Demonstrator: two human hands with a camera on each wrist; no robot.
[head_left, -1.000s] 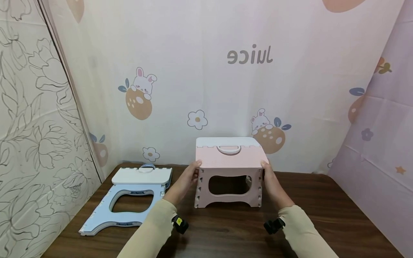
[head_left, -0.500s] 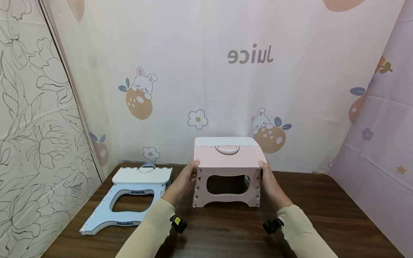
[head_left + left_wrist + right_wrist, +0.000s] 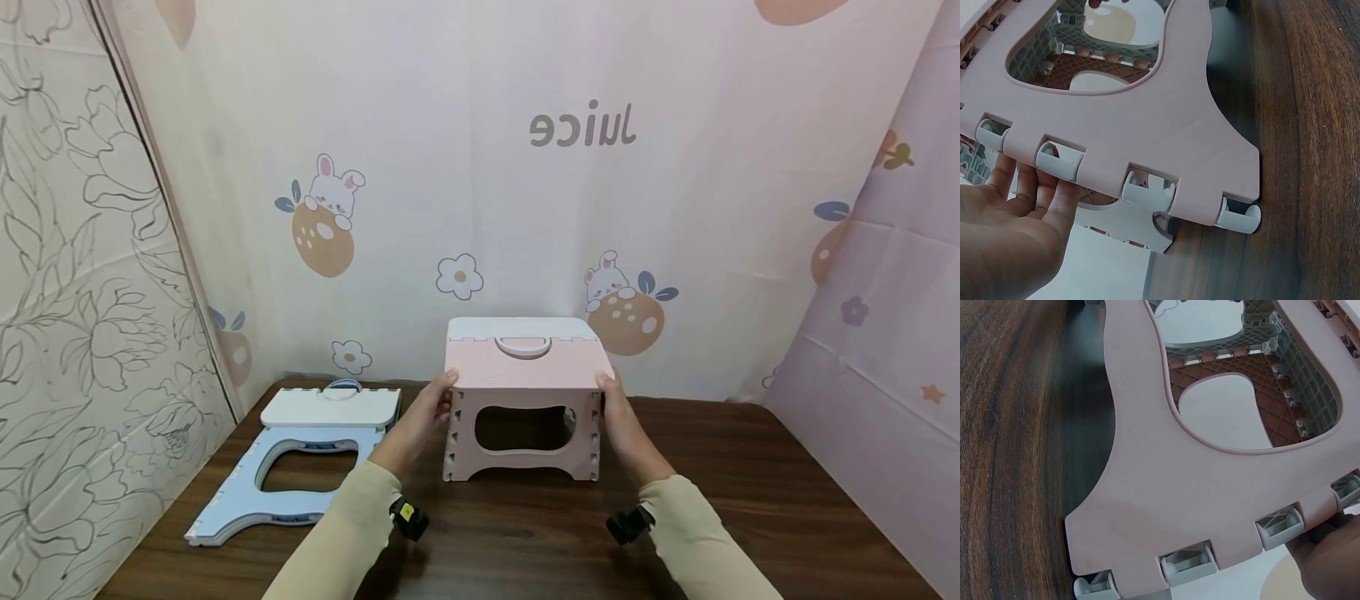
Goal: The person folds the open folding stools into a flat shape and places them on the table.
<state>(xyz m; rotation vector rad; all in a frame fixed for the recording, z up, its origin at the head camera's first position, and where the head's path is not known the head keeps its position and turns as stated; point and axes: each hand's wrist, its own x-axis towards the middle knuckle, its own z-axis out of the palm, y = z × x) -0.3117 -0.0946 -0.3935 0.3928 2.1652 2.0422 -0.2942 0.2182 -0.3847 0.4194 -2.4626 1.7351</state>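
Observation:
A pink and white folding step stool (image 3: 528, 367) stands unfolded on the dark wooden table, its small carry handle (image 3: 523, 347) on the top. My left hand (image 3: 425, 411) grips its left side, thumb at the top's edge; in the left wrist view the fingers reach in behind the hinged side edge. On the opposite side my right hand (image 3: 622, 421) grips the stool, its thumb also at the top's edge. In the right wrist view most of that hand is hidden behind the stool's side. Through the oval opening in the front panel (image 3: 1166, 481) the lattice inside shows.
A light blue and white folding stool (image 3: 300, 475) lies folded on the left part of the table (image 3: 525, 550). Behind the table hangs a printed curtain (image 3: 465, 183). A flower-patterned panel (image 3: 90, 333) borders the left side, and another curtain (image 3: 870, 333) the right.
The pink stool has shifted slightly to the left, with both hands moving along on it. The blue stool has stayed in place.

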